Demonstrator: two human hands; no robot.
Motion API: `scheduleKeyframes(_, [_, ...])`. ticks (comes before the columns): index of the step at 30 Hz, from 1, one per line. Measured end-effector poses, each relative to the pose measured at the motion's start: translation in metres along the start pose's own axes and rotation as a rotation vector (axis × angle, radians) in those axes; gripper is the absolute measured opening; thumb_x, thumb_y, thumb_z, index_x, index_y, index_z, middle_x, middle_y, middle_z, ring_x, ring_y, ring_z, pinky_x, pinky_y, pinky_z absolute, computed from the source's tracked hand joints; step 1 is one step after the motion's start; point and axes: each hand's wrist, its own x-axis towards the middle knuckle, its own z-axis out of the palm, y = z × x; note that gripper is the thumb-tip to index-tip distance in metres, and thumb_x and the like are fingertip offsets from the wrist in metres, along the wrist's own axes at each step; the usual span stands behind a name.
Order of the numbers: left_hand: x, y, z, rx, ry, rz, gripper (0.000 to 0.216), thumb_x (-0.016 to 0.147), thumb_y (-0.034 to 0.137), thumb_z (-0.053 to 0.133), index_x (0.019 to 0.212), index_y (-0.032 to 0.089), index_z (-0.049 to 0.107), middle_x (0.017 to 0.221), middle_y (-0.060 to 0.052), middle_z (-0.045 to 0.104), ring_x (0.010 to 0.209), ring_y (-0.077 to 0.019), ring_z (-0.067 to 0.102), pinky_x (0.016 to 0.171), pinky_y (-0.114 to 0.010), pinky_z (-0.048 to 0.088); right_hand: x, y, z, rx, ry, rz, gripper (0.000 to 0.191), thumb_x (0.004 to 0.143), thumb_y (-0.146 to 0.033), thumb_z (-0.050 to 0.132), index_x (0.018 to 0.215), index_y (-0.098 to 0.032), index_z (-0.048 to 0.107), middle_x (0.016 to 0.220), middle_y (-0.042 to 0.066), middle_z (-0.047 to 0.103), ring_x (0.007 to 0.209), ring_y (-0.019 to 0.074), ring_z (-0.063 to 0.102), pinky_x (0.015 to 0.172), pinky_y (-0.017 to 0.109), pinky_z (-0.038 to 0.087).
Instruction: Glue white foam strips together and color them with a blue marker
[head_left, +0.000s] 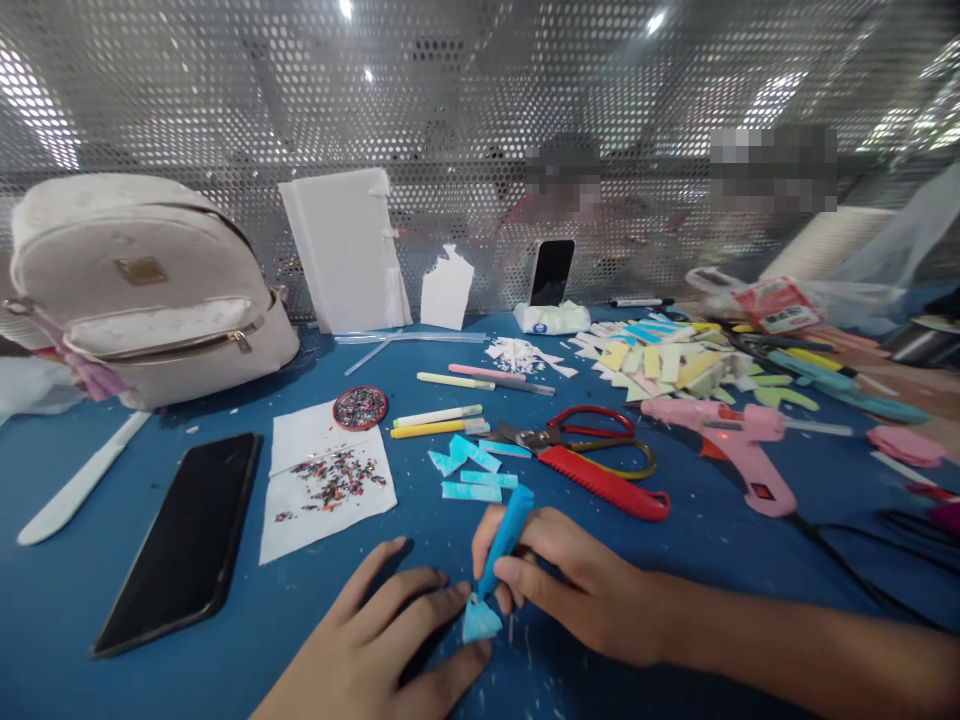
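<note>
My right hand [570, 580] is closed round a blue craft knife [504, 540], its tip down on a small light-blue foam piece [480, 620]. My left hand [390, 640] lies on the blue table [112, 680] with fingers stretched out, fingertips pressing on that foam piece. Several more light-blue foam strips [469, 470] lie just beyond my hands.
A black phone [184, 540] and a white sheet with glitter [322, 480] lie at left. Red scissors [592, 450], a red cutter [604, 485] and a pink glue gun [727, 440] lie at right. A white backpack [142, 290] stands back left. Foam scraps [660, 365] lie at the back.
</note>
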Motion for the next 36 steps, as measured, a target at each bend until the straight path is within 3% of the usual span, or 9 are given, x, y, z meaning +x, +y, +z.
scheduleKeyframes(4, [-0.001, -0.001, -0.002, -0.001, -0.001, 0.009, 0.032, 0.110, 0.031, 0.042, 0.111, 0.033, 0.074, 0.106, 0.004, 0.071, 0.109, -0.0132, 0.063, 0.125, -0.040, 0.026, 0.000, 0.002, 0.001, 0.021, 0.002, -0.012, 0.045, 0.106, -0.054, 0.039, 0.099, -0.017, 0.064, 0.083, 0.004, 0.062, 0.069, 0.0165, 0.064, 0.066, 0.029, 0.053])
scheduleKeyframes(9, [-0.004, -0.003, -0.002, 0.023, -0.042, 0.038, 0.020, 0.105, 0.030, 0.055, 0.114, 0.033, 0.072, 0.109, 0.003, 0.070, 0.110, -0.0145, 0.063, 0.124, -0.044, 0.029, -0.001, -0.001, -0.001, -0.028, 0.017, 0.005, 0.046, 0.106, -0.054, 0.039, 0.095, -0.018, 0.064, 0.080, 0.003, 0.063, 0.067, 0.0155, 0.062, 0.066, 0.028, 0.053])
scheduleKeyframes(15, [-0.004, -0.002, -0.001, 0.022, -0.027, 0.020, 0.019, 0.105, 0.031, 0.054, 0.108, 0.032, 0.074, 0.109, 0.004, 0.071, 0.111, -0.0143, 0.063, 0.126, -0.043, 0.026, -0.001, -0.006, -0.004, -0.082, -0.011, -0.003, 0.049, 0.106, -0.055, 0.038, 0.090, -0.017, 0.065, 0.075, 0.003, 0.063, 0.064, 0.0155, 0.063, 0.065, 0.029, 0.052])
scheduleKeyframes(23, [-0.008, -0.005, -0.004, 0.052, -0.092, 0.069, 0.021, 0.103, 0.033, 0.059, 0.121, 0.035, 0.070, 0.113, 0.002, 0.070, 0.111, -0.0158, 0.063, 0.124, -0.047, 0.030, 0.000, -0.007, -0.004, -0.176, 0.001, -0.014, 0.048, 0.108, -0.051, 0.034, 0.091, -0.018, 0.065, 0.073, 0.002, 0.063, 0.064, 0.0154, 0.062, 0.066, 0.028, 0.051])
scheduleKeyframes(26, [-0.008, -0.004, -0.002, 0.051, -0.057, 0.051, 0.018, 0.102, 0.032, 0.060, 0.116, 0.034, 0.071, 0.111, 0.002, 0.070, 0.111, -0.0157, 0.063, 0.124, -0.047, 0.030, -0.001, -0.007, -0.004, -0.204, 0.008, -0.044, 0.046, 0.109, -0.047, 0.033, 0.093, -0.018, 0.065, 0.079, 0.004, 0.066, 0.069, 0.0165, 0.063, 0.069, 0.029, 0.052])
scheduleKeyframes(30, [-0.006, -0.001, 0.000, 0.038, -0.034, 0.034, 0.017, 0.104, 0.031, 0.057, 0.106, 0.032, 0.074, 0.109, 0.003, 0.070, 0.110, -0.0153, 0.063, 0.124, -0.045, 0.028, -0.003, -0.009, -0.004, -0.273, -0.008, -0.045, 0.044, 0.109, -0.043, 0.035, 0.090, -0.018, 0.065, 0.071, 0.003, 0.065, 0.067, 0.0171, 0.062, 0.069, 0.029, 0.050])
scheduleKeyframes(34, [-0.006, -0.002, -0.002, 0.011, -0.044, 0.021, 0.022, 0.106, 0.032, 0.052, 0.108, 0.032, 0.074, 0.109, 0.003, 0.070, 0.110, -0.0144, 0.063, 0.126, -0.043, 0.026, -0.002, -0.008, -0.004, -0.210, 0.011, -0.050, 0.048, 0.109, -0.047, 0.031, 0.093, -0.018, 0.065, 0.079, 0.005, 0.067, 0.068, 0.0163, 0.064, 0.069, 0.029, 0.051])
scheduleKeyframes(36, [-0.006, -0.003, -0.003, 0.007, -0.048, 0.027, 0.025, 0.108, 0.031, 0.049, 0.109, 0.031, 0.074, 0.110, 0.003, 0.071, 0.111, -0.0146, 0.062, 0.126, -0.043, 0.025, -0.002, -0.008, -0.004, -0.246, -0.005, -0.044, 0.051, 0.109, -0.051, 0.031, 0.089, -0.018, 0.064, 0.073, 0.004, 0.067, 0.067, 0.0170, 0.063, 0.069, 0.030, 0.050])
